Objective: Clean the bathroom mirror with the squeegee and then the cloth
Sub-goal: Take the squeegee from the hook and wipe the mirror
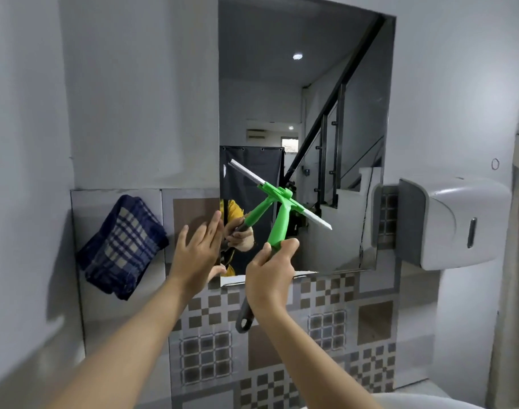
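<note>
A tall wall mirror (305, 93) hangs in front of me. My right hand (271, 276) grips the green squeegee (279, 222) by its handle, whose dark grey end sticks out below my fist. The white blade is tilted, running from upper left to lower right against the mirror's lower part. My left hand (197, 252) is open with fingers spread, flat by the mirror's lower left edge. A blue and beige checked cloth (124, 246) hangs on the wall to the left of the mirror.
A white paper dispenser (450, 222) is mounted on the wall right of the mirror. Patterned tiles (326, 320) cover the wall below. A white basin rim (423, 401) shows at the bottom right. The mirror reflects a staircase and my hands.
</note>
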The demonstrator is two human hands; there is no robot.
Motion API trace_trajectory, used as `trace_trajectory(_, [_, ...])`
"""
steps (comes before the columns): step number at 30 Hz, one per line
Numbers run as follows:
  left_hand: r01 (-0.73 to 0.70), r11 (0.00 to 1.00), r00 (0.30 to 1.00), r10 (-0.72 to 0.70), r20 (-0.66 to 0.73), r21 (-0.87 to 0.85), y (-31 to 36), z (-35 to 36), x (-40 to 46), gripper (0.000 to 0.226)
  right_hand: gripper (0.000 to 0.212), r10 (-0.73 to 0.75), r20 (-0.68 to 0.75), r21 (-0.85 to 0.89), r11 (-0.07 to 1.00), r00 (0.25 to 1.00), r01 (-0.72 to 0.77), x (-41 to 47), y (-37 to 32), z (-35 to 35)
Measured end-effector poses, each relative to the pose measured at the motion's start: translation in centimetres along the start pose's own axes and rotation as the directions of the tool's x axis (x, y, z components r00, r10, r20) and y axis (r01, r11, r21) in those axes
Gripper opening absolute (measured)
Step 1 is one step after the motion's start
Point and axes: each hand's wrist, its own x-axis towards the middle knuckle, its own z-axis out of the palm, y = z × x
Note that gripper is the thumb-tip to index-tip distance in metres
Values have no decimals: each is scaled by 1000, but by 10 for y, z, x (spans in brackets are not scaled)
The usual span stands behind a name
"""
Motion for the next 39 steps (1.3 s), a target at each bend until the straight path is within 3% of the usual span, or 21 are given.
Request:
trace_trajectory(4, [10, 1000, 1000, -10, -27, -15, -2, 5, -2, 120, 12, -132, 96, -57, 989, 987, 137, -10, 9, 5])
trace_trajectory(9, [-7, 1000, 998, 7, -69, 12, 0, 16, -13, 100, 10, -223, 134, -162, 956, 966, 244, -3, 30, -3])
trace_trajectory(15, [-22, 999, 991, 26, -133, 33, 3, 28, -23, 80, 15, -366, 231, -404, 807, 901, 431, 19, 62, -38])
trace_trajectory(25, [-45, 998, 980, 54, -189, 50, 9, 40, -38, 82, 33, -518, 377, -539, 552, 768, 636, 61, 91, -86])
trace_trajectory(35, [-31, 988, 990, 51, -135, 150, 7, 51, -40, 65, 37, -586, 420, -566, 428, 693, 704, 91, 109, -116])
trace_trajectory(39, [-17, 989, 988, 40, -150, 146, 8, 47, -40, 65, 38, -570, 432, -571, 426, 699, 701, 97, 117, -123])
